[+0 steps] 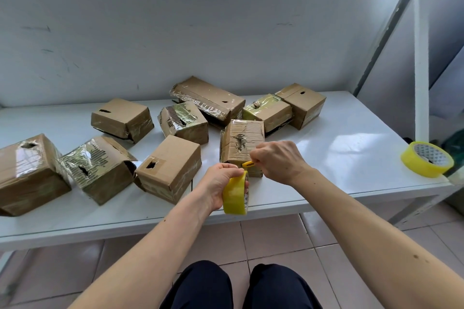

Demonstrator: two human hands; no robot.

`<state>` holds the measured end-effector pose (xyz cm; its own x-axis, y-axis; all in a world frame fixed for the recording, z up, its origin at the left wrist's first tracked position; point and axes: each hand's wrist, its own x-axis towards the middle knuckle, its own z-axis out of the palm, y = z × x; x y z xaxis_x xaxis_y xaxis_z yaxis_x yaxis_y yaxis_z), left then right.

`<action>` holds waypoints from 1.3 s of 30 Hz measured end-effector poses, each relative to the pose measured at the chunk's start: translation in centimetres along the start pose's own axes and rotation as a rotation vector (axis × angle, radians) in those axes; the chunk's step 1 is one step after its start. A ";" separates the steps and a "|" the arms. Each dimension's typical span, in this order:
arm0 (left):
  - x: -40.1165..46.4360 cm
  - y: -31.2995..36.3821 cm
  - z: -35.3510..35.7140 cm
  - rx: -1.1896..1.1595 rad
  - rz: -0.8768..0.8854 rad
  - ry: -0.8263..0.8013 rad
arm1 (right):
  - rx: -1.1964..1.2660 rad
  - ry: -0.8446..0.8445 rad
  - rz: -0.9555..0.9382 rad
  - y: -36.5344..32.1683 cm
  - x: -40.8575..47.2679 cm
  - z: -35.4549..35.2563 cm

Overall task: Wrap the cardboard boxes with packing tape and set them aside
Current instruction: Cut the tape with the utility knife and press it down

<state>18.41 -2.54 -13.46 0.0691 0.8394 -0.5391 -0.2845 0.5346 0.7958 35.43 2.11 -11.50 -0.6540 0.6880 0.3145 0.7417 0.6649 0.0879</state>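
Left hand [218, 183]: you grip the tape roll [234, 194].
Right hand [277, 161]: curled round a mostly hidden yellow tool [248, 164].
Box [240, 142]: its lower front sits behind your hands.

left hand [221, 184]: my fingers curl round a tape roll [235, 193] | right hand [277, 160]: I make a fist, pinching a yellow cutter [248, 164] | forearms: both reach forward

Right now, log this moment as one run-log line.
left hand: holds tape roll | right hand: grips yellow cutter at roll | box: behind hands | spare roll: table's right edge
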 end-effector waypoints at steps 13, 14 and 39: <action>-0.4 0.3 -0.6 -0.041 -0.013 0.012 | 0.050 -0.202 0.214 1.7 -0.6 -2.0; -0.4 0.3 -0.5 -0.030 -0.014 0.013 | 0.116 -0.140 0.275 1.8 -0.4 -1.8; -1.9 0.3 -2.2 -0.020 -0.124 -0.011 | 0.168 -0.005 0.426 -1.8 3.7 3.9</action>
<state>16.15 -4.22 -12.82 0.1150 0.7681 -0.6299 -0.2920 0.6323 0.7176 31.08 4.58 -14.16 -0.2967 0.9116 0.2845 0.9108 0.3596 -0.2026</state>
